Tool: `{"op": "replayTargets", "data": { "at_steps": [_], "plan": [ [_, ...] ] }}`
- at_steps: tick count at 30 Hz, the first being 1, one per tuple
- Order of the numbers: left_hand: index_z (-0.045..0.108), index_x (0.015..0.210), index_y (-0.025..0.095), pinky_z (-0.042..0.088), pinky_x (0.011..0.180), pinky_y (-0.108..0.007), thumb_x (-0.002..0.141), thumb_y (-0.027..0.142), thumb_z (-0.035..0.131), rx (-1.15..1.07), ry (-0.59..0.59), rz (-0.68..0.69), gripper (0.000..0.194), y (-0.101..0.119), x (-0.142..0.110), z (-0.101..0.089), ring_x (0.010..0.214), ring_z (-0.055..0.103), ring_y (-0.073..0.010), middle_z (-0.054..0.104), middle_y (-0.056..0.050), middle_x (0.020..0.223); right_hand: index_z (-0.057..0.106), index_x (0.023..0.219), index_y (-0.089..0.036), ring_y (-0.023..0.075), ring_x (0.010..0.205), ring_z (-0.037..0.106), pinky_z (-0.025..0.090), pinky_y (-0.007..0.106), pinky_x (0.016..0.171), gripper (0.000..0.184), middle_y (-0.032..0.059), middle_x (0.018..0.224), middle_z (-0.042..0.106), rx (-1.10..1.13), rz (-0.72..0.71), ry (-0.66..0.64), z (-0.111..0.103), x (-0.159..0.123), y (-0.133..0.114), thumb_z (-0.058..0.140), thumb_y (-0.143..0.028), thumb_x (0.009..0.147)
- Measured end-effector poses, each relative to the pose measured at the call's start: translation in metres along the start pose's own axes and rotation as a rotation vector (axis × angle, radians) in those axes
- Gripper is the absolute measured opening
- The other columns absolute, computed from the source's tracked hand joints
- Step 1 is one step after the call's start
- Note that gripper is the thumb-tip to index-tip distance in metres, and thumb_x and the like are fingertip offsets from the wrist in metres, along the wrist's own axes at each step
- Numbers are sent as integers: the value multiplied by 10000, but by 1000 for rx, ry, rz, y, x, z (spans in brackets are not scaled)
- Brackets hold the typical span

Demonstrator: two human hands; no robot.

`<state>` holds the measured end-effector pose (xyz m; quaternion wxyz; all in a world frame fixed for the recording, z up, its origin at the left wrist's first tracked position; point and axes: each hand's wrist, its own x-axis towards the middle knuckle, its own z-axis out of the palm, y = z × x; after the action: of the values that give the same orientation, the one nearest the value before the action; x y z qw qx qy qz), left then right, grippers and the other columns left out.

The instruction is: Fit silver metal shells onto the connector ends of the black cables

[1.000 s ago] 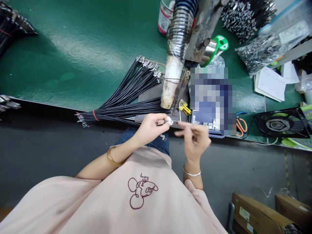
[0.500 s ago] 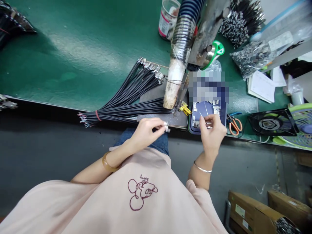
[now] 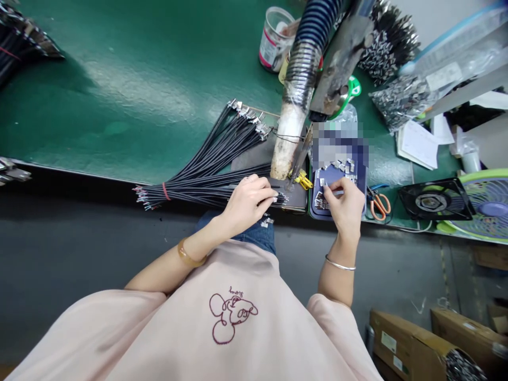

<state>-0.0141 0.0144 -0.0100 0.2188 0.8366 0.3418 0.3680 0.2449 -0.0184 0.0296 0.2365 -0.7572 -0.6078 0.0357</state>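
Note:
My left hand (image 3: 251,205) lies over the loose ends of a bundle of black cables (image 3: 190,188), its thumb and fingers closed at the stripped end of a cable. A red band (image 3: 165,191) ties the bundle, and its upper branch has metal connectors (image 3: 250,117) on the ends. My right hand (image 3: 346,205) reaches into a blue tray (image 3: 360,159) of small metal connectors (image 3: 323,201). Its thumb and forefinger are pinched beside one of these; what is between them is too small to tell. Several small metal pieces (image 3: 266,221) rest on my lap.
A fume hose (image 3: 288,124) hangs over a grey board (image 3: 296,198), with a yellow clip (image 3: 304,180) near it. Orange-handled pliers (image 3: 380,205), a black fan (image 3: 434,200) and a notepad (image 3: 418,143) stand to the right. A plastic jar (image 3: 273,42) is behind.
My left hand has moved up from the table's edge onto the cable ends, and metal pieces now show on my lap. My right hand has shifted slightly within the tray.

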Motion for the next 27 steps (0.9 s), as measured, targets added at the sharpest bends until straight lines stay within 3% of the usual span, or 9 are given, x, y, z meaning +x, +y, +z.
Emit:
{"op": "replayTargets", "data": {
  "at_steps": [4, 7, 11, 14, 18, 21, 27],
  "plan": [
    [731, 864, 160, 486, 788, -327, 927, 152, 577, -177, 92, 35, 166, 7, -4, -6, 789, 631, -168, 746, -47, 834, 537, 748, -217, 157, 750, 598, 486, 265, 598, 121, 11, 815, 594, 143, 6, 283, -5, -18, -13, 617, -257, 831],
    [723, 887, 147, 494, 751, -301, 928, 136, 544, -172, 99, 87, 184, 14, -5, -8, 743, 642, -157, 737, -58, 791, 542, 742, -212, 136, 702, 650, 512, 256, 565, 158, 13, 874, 642, 319, 44, 366, -6, -35, -31, 663, -266, 829],
    [712, 885, 131, 430, 579, -221, 879, 120, 552, -210, 16, 14, 160, 23, -4, -10, 566, 548, -96, 691, -24, 709, 555, 740, -208, 113, 626, 673, 563, 261, 584, 162, -6, 842, 665, 609, 50, 240, 1, -58, -55, 683, -240, 835],
    [698, 790, 128, 365, 496, -197, 841, 145, 576, -364, -52, -196, 133, 27, -2, -10, 488, 459, -67, 619, 17, 605, 620, 797, -218, 159, 817, 713, 611, 321, 713, 87, 26, 928, 686, 635, 2, 198, 12, -67, -66, 673, -255, 854],
    [686, 774, 116, 444, 549, -185, 859, 204, 580, -611, -117, -454, 162, 29, 2, -8, 570, 542, -89, 638, -3, 641, 700, 855, -239, 169, 925, 696, 611, 324, 767, 45, 38, 967, 715, 632, -32, 86, 29, -69, -70, 659, -251, 870],
    [690, 794, 119, 460, 560, -181, 841, 218, 622, -654, -88, -484, 129, 29, 2, -5, 611, 562, -97, 666, -14, 689, 704, 852, -235, 155, 913, 705, 611, 292, 755, 52, 35, 985, 719, 792, 8, -35, 37, -67, -69, 658, -250, 870],
    [687, 763, 123, 392, 516, -177, 823, 173, 651, -575, -76, -396, 86, 25, 0, -3, 566, 498, -77, 652, -4, 679, 685, 826, -222, 153, 908, 705, 605, 282, 746, 69, 40, 998, 718, 783, 11, -61, 38, -66, -69, 638, -246, 871]
  ]
}}
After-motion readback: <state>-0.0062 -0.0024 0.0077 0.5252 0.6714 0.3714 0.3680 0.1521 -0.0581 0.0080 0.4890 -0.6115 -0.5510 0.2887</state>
